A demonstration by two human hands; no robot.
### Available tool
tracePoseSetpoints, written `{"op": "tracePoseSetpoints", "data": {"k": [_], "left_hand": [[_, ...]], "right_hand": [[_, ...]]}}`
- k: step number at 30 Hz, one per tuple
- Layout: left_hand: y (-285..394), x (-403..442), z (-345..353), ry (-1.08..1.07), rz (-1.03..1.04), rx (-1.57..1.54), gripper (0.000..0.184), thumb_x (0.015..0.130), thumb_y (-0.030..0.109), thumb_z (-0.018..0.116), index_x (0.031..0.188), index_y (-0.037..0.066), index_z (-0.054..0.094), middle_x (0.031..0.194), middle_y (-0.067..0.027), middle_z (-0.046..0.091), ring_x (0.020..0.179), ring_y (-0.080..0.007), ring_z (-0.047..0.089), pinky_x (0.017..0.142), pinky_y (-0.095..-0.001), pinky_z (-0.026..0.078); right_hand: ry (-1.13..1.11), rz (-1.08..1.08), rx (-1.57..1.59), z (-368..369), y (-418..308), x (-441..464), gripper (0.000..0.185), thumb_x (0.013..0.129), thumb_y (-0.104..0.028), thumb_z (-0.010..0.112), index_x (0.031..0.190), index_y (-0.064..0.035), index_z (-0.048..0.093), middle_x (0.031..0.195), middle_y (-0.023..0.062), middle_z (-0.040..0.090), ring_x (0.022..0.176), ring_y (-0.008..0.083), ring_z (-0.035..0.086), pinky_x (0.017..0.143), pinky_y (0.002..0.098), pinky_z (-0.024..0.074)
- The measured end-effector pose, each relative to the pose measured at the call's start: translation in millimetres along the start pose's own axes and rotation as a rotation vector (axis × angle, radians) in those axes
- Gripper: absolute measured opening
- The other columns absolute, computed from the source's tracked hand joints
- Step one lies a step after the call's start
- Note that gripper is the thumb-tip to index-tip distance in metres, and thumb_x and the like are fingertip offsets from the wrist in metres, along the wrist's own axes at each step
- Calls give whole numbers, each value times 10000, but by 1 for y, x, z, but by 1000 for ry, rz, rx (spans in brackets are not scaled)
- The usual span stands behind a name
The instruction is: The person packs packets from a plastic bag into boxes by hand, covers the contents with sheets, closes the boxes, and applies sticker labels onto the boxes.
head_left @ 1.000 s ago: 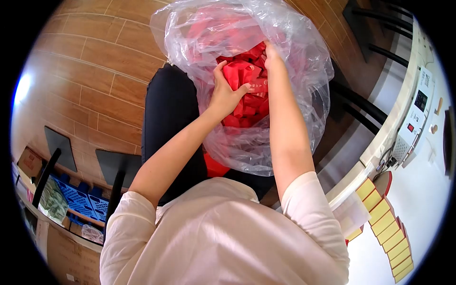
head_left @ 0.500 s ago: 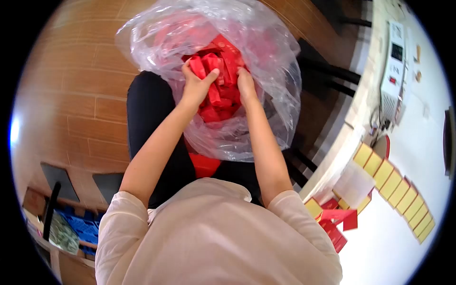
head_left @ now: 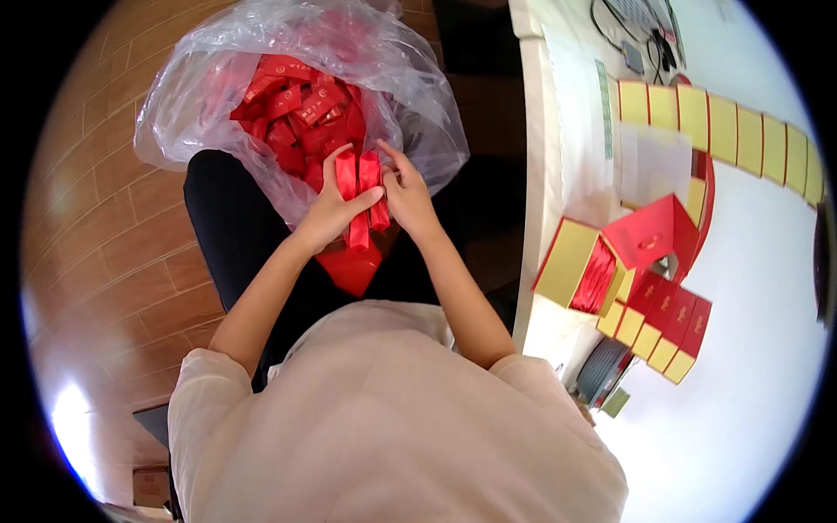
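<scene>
Over my lap, my left hand (head_left: 330, 209) is closed around several slim, shiny red packets (head_left: 356, 231), its thumb lying across them. My right hand (head_left: 410, 199) presses the right side of the same bunch with its thumb and bent fingers, the index finger stretched upward. Just beyond both hands, a large clear plastic bag (head_left: 179, 109) gapes toward me. Inside it lies a heap of loose red packets (head_left: 301, 109), some with pale printing. What the packets contain is hidden.
On the right, a white table (head_left: 741, 261) bears a red-and-gold box (head_left: 567, 266) with red packets inside, standing close to its edge. Red boxes (head_left: 671, 318) and a curved row of gold-sided boxes (head_left: 724, 131) sit farther over. Brown flooring (head_left: 113, 261) extends left.
Both hands have drawn back from inside the bag toward my body, bringing out a bunch of red packets. My view has turned right, showing more of the table.
</scene>
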State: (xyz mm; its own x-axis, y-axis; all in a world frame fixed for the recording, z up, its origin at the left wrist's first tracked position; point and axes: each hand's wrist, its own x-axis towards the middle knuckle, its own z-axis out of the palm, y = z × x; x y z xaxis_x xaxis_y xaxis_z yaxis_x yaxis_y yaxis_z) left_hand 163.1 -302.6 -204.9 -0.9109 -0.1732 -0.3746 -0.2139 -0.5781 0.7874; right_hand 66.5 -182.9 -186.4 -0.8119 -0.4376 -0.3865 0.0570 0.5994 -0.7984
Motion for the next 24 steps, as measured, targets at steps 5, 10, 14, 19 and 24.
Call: {"op": "tracePoseSetpoints", "data": {"k": [5,10,14,19,24], "left_hand": [[-2,-64,23,-55,-111,72,830,859,218,702,1428,125,105,1273,-160,446,1159,-228,494,985,-373,411],[-35,-122,18,-95,-217,274,795,898,326,647,1406,58,97,1307,-181,392,1223,-225,430,1031,-367,358],[2,-121,45,-173,-312,356,788,892,312,651,1416,65,116,1340,-172,366,1272,-226,381,1061,-362,315],[78,-92,156,-479,108,415,758,863,242,682,1415,66,192,1379,-138,357,1287,-218,383,1075,-365,312],[103,-59,297,-753,435,598,649,886,210,666,1368,47,262,1329,-146,410,1251,-213,427,1044,-343,349]], "right_hand": [[-382,80,295,-31,-2,-67,468,984,-305,494,1404,-108,436,809,-12,535,623,72,479,572,211,418],[-537,301,452,-35,23,-132,540,958,-361,540,1421,-113,415,826,-6,547,626,71,484,567,210,412],[-396,167,564,-53,12,-152,502,927,-329,601,1366,-111,493,867,13,580,711,96,525,622,229,450],[35,-258,416,-151,-43,-187,452,911,-256,636,1326,-104,541,940,43,564,810,111,509,725,237,428],[437,-329,389,-267,-63,-244,442,911,-249,638,1301,-60,556,1074,53,644,898,77,569,790,222,458]]}}
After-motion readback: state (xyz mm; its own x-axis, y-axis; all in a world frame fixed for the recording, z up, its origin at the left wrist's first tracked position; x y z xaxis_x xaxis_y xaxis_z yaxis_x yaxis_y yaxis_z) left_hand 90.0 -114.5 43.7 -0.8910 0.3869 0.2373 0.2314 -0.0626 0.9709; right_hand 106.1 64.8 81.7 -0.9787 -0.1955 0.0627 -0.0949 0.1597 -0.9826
